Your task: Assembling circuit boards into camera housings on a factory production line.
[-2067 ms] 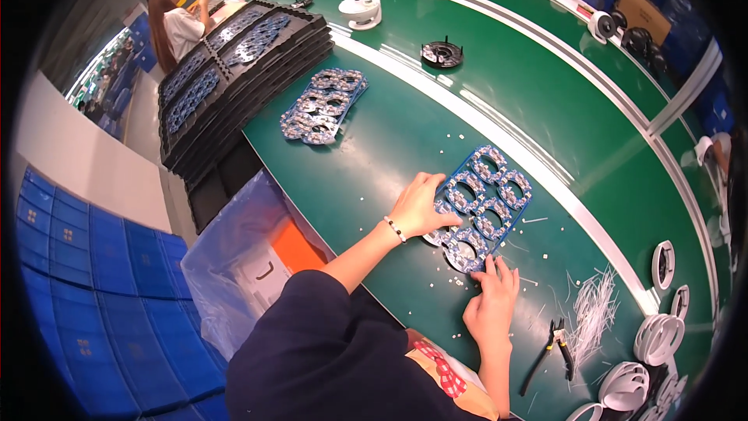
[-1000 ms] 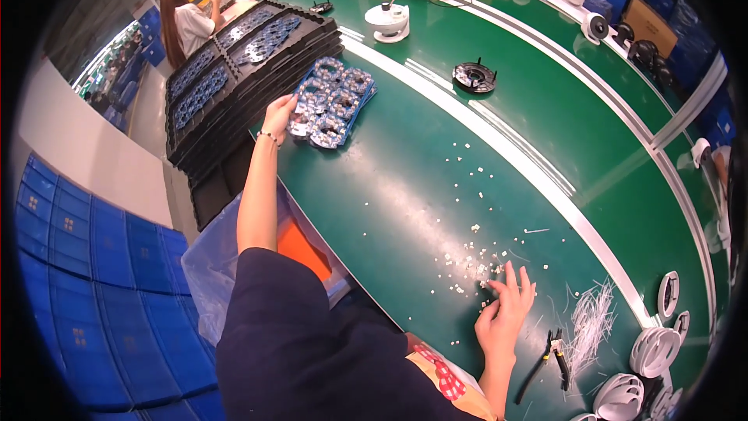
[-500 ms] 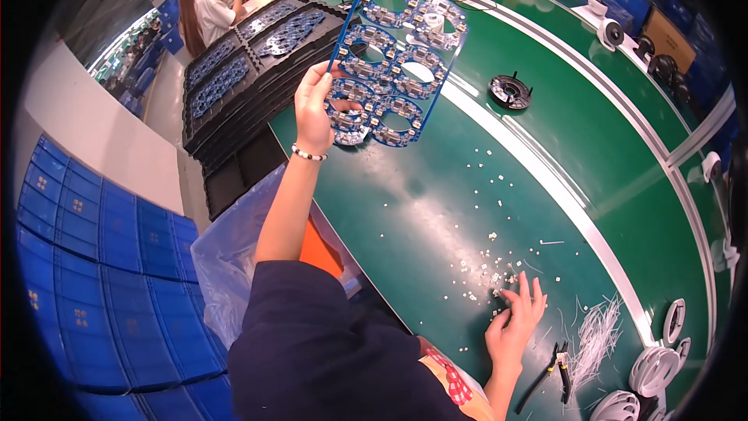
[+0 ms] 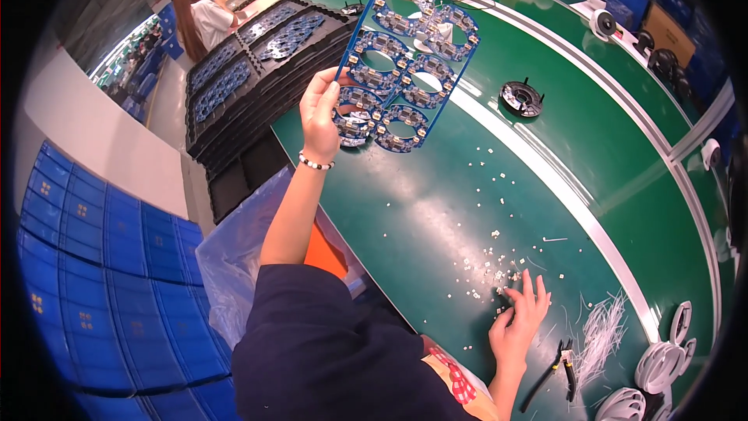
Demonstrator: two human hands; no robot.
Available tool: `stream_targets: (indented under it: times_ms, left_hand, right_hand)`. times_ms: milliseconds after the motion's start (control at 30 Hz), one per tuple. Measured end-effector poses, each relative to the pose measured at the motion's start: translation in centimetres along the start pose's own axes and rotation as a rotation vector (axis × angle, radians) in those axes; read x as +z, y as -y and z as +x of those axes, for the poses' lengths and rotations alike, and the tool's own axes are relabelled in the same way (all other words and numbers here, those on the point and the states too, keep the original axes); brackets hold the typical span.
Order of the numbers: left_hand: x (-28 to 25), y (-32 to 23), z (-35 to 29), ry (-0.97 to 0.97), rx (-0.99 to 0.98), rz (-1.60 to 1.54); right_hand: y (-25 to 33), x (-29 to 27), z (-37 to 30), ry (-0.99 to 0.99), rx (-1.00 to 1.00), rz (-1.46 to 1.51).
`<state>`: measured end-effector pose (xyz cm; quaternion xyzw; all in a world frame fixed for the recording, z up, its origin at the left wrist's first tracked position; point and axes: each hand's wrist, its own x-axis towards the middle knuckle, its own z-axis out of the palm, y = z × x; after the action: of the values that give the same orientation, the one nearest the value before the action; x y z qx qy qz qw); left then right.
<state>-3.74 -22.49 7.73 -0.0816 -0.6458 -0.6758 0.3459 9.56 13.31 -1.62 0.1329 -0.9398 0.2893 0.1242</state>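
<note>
My left hand is closed on the left edge of a blue circuit board panel, raised and tilted over the table. The panel carries several ring-shaped sections with round cutouts and small parts. Low on the right, my right hand hovers at the edge of a scatter of tiny white connectors on the green tabletop. Its fingers are apart, the index bent toward the thumb, and nothing shows between them. Beside that hand lie black-handled cutting pliers and a heap of white strips.
Stacked black trays with more boards stand at the far left, near a seated co-worker. A round black part sits on the green conveyor. White rings lie at lower right. Blue bins and a plastic bag are left.
The view has shifted slightly, and the panel's tilt has changed a little in my left hand. My right hand keeps about the same place by the connectors.
</note>
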Motion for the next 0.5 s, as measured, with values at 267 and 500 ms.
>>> stream_targets:
  times_ms: [267, 500]
  left_hand:
    - [-0.9, 0.9, -0.1, -0.035, 0.025, -0.079]
    - [-2.2, 1.2, -0.4, -0.056, -0.008, -0.065]
  right_hand:
    - [0.1, 0.0, 0.1, 0.005, 0.02, 0.004]
    - [0.3, -0.1, 0.0, 0.007, 0.014, 0.006]
